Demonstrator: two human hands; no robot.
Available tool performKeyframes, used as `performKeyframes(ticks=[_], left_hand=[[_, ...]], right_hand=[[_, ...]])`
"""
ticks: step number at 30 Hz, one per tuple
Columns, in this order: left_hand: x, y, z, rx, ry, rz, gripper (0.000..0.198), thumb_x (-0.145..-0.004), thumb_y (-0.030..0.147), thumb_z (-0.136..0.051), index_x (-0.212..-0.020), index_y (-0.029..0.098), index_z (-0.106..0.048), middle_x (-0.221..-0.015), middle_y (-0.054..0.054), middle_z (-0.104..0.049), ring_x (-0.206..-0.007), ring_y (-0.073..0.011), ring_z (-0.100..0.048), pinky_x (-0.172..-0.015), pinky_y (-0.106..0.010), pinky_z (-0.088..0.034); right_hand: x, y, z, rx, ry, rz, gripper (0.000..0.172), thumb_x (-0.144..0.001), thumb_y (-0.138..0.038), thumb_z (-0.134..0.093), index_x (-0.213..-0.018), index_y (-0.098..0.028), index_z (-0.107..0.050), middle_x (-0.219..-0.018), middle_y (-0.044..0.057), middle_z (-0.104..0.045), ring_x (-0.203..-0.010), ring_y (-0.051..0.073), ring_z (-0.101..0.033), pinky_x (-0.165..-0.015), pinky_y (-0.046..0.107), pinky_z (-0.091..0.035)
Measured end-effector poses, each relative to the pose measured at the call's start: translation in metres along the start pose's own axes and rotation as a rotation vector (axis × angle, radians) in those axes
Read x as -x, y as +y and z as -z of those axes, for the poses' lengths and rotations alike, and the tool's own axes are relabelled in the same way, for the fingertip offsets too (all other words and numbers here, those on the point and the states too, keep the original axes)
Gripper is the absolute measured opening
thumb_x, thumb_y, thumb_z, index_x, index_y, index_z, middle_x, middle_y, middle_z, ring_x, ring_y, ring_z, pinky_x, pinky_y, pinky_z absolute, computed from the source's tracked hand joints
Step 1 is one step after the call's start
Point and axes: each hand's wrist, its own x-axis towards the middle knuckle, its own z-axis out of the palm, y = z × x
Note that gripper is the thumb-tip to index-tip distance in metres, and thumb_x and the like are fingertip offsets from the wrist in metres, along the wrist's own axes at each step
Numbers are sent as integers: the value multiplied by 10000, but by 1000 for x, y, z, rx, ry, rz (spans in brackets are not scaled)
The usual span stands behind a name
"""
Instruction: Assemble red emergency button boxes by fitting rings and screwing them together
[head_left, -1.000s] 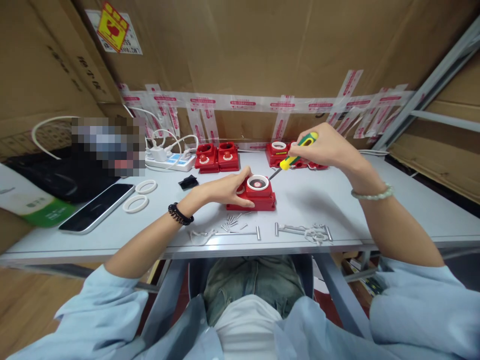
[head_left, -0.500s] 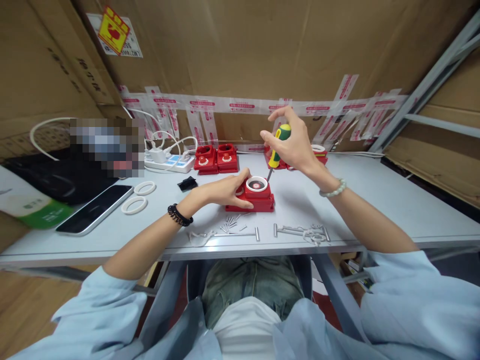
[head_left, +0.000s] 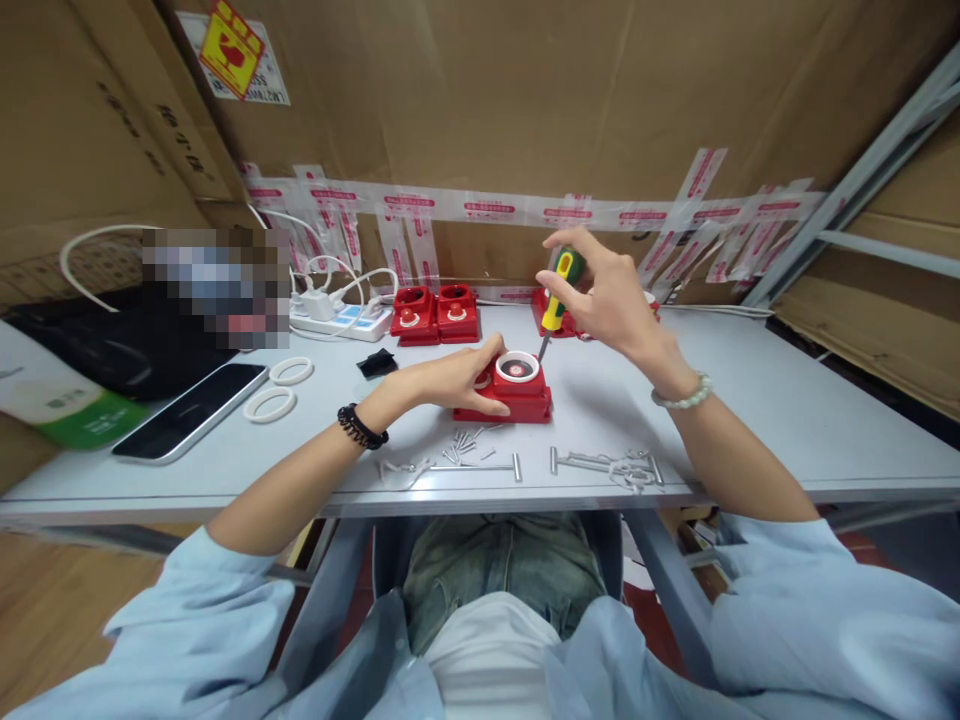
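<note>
The left hand (head_left: 454, 380) gripped the left part of the red box (head_left: 529, 402), which lay below and left of the right hand (head_left: 619, 305). The screwdriver (head_left: 553, 314) slanted down beside the white ring (head_left: 496, 367), its handle against the right thumb; whether those spread fingers grasped it, I couldn't tell.

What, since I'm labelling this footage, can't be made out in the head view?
All in the head view:
Screwdriver: tip too small to tell what it touches.
Front red box: left part hidden by the left hand.
Rear right red boxes: partly hidden by the right hand.
</note>
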Motion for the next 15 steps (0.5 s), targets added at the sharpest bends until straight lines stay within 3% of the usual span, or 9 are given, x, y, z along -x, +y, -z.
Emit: performKeyframes(ticks=[4, 8, 11, 15], left_hand=[[0, 0, 0, -12, -18, 6, 655, -702, 629, -707, -1076, 202, -380, -992, -92, -646, -839, -242, -619, -704, -323, -445], [0, -2, 0, -26, -8, 1, 652, -706, 627, -710, -1085, 210, -383, -1008, -98, -642, -855, -251, -618, -704, -325, -448], [0, -2, 0, -34, -17, 6, 658, -713, 625, -707, -1103, 207, -381, -1022, -98, -632, -846, -243, -615, -698, -321, -448], [1, -1, 0, -72, -30, 23, 668, -730, 654, -681, -1105, 196, -369, -1026, -99, -615, -783, -218, -591, -660, -309, -432]], right_hand=[[7, 2, -5, 79, 124, -92, 311, -905, -456, -529, -1133, -247, -562, -694, 5, -599, -649, 203, -588, -717, 377, -469], [8, 6, -3, -201, -21, -44, 307, -911, -335, -482, -1212, -282, -476, -887, 22, -646, -771, 199, -629, -739, 377, -505], [7, 7, -3, -361, -98, -16, 346, -901, -364, -525, -1232, -286, -462, -945, 23, -643, -788, 185, -642, -717, 350, -518], [8, 1, -10, -162, 54, -46, 401, -859, -451, -608, -1205, -268, -525, -884, 24, -639, -704, 193, -610, -712, 365, -494]])
